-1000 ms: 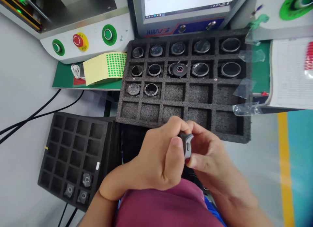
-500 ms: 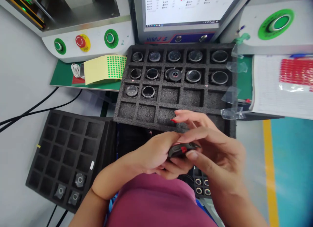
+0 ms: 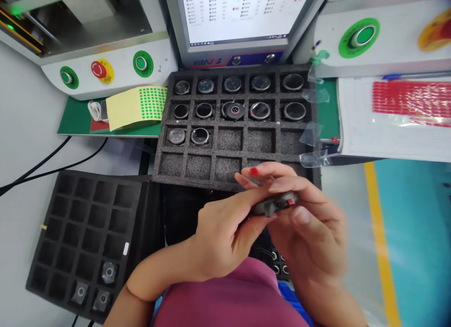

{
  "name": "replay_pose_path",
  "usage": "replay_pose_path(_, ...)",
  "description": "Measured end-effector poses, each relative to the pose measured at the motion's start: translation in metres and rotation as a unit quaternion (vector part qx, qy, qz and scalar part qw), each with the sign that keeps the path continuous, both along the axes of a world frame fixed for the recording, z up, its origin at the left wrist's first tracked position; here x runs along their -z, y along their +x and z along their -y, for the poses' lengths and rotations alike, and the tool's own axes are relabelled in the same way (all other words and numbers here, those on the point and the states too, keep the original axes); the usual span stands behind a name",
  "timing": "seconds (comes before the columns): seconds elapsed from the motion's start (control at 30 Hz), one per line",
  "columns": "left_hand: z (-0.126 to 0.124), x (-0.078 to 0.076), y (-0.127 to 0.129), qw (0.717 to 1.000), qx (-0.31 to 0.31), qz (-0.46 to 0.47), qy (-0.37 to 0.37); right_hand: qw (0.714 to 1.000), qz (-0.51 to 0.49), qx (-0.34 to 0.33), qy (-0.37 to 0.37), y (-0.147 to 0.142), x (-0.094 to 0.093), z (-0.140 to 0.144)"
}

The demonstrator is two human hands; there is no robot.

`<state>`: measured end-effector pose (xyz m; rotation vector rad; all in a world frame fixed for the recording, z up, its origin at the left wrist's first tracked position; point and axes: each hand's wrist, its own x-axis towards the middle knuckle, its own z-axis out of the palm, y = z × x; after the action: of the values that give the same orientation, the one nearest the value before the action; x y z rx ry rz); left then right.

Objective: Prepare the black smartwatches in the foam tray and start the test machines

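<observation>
A dark, rounded watch case (image 3: 268, 206) is held in front of my chest, turned so that its edge faces me. A small red patch shows near its right end. My left hand (image 3: 225, 230) pinches its left side between thumb and fingers. Around its right side curl the fingers and thumb of my right hand (image 3: 313, 214), which hide part of it. Just beyond my hands is a black foam tray (image 3: 160, 169). Several round watches (image 3: 200, 136) sit in its pockets, and one watch (image 3: 234, 110) lies with its sensor back up.
At lower left, another foam tray (image 3: 116, 214) holds a few small wrapped parts (image 3: 109, 272). Beyond stand a monitor (image 3: 232, 17) and button panels (image 3: 105, 71). A sheet of green dot stickers (image 3: 123, 108) lies left; papers (image 3: 359, 134) with red labels (image 3: 405, 99) lie right.
My left hand has turned over, its back and thumb now facing me. The watch case has tilted and moved slightly right and up. My right hand stays at its right side.
</observation>
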<state>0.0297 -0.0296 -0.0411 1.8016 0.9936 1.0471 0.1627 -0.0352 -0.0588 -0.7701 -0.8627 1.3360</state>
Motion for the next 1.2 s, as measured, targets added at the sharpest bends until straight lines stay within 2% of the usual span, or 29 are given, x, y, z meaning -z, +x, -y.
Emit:
replay_pose_path(0.1, 0.001, -0.001, 0.0, 1.0, -0.011, -0.014, 0.014, 0.999, -0.029, -0.04, 0.004, -0.003, -0.005, -0.001)
replay_pose_path(0.23, 0.001, -0.006, -0.002, 1.0, -0.01, -0.025, -0.001, 0.997, -0.062, -0.055, 0.015, -0.004, -0.01, -0.002)
replay_pose_path(0.4, -0.001, -0.012, -0.002, 0.998, -0.019, -0.048, -0.018, 0.999, -0.049, -0.005, -0.013, -0.013, -0.017, 0.001)
replay_pose_path(0.57, -0.001, -0.014, -0.005, 0.996, 0.011, -0.083, 0.037, 0.998, -0.049, 0.042, -0.001, -0.022, -0.018, 0.006)
replay_pose_path(0.7, -0.003, -0.012, -0.007, 0.992, 0.016, -0.101, 0.07, 0.996, -0.091, -0.003, 0.011, -0.021, -0.017, 0.005)
replay_pose_path(0.83, -0.006, -0.008, -0.008, 0.99, 0.016, -0.097, 0.103, 0.985, -0.155, -0.06, -0.045, -0.018, -0.022, 0.001)
replay_pose_path(0.93, -0.006, -0.007, -0.011, 0.989, 0.019, -0.082, 0.124, 0.978, -0.182, -0.075, -0.074, -0.019, -0.025, 0.001)
replay_pose_path(1.07, -0.003, -0.006, -0.015, 0.988, 0.015, -0.071, 0.133, 0.972, -0.212, -0.072, -0.076, -0.024, -0.026, 0.003)
replay_pose_path(1.2, -0.002, -0.005, -0.017, 0.989, 0.01, -0.076, 0.126, 0.976, -0.197, -0.069, -0.069, -0.026, -0.024, 0.003)
